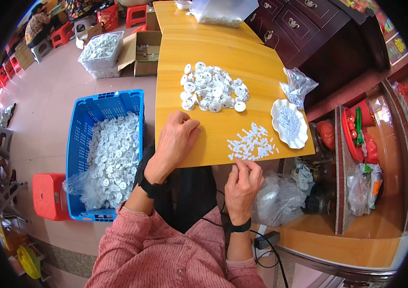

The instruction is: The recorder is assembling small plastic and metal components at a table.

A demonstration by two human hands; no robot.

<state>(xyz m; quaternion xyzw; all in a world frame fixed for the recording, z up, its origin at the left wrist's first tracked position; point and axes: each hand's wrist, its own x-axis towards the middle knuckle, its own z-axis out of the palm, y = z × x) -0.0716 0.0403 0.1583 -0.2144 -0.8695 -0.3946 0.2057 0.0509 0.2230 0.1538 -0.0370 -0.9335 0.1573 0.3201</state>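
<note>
My left hand [176, 141] rests at the yellow table's [170, 57] left front, its fingers curled together; whatever they hold, if anything, is hidden. Just beyond it lies a pile of round white plastic parts [213, 86], disc-shaped with short stems. At the front edge, my right hand [243, 185] has thumb and forefinger pressed together, and I cannot make out anything between them. Small white plastic pieces [252, 143] are scattered directly beyond its fingertips. More small pale pieces fill a scalloped white dish [300, 140] to the right.
Left of the table stands a blue crate [76, 139] of round white parts, beside a red stool [49, 197]. A clear bag [298, 89] lies by the dish. Far off are a clear tub [100, 55] and a cardboard box [146, 67]. A cable [278, 261] hangs near my right forearm.
</note>
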